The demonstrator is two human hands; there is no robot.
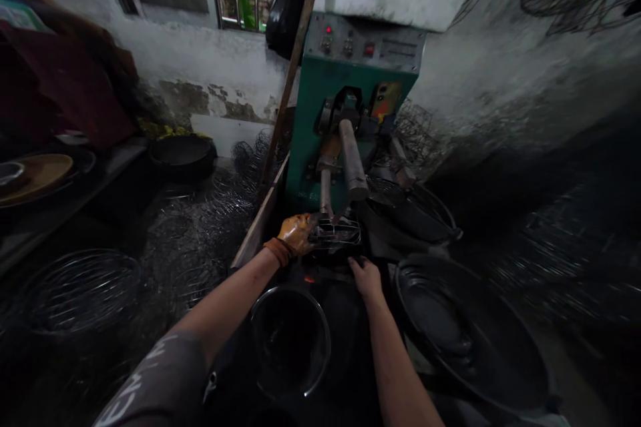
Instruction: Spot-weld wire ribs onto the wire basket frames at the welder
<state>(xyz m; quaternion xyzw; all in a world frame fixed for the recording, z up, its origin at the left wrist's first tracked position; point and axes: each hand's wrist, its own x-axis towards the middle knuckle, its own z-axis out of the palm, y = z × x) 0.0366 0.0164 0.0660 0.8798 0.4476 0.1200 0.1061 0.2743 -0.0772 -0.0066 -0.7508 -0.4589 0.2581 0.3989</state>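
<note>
My left hand (296,233) wears an orange glove and is closed on the rim of a small wire basket (334,233). The basket sits under the metal arms (350,160) of a green machine (340,90). My bare right hand (366,276) rests just below the basket on a dark surface, fingers curled down; whether it holds anything is hidden. A round dark bowl with a shiny rim (290,340) sits between my forearms.
Piles of wire baskets (80,290) lie at the left and on the floor. Large dark pans (465,333) stack at the right. A wooden pole (295,60) leans by the machine. A shelf with dishes (37,177) stands far left.
</note>
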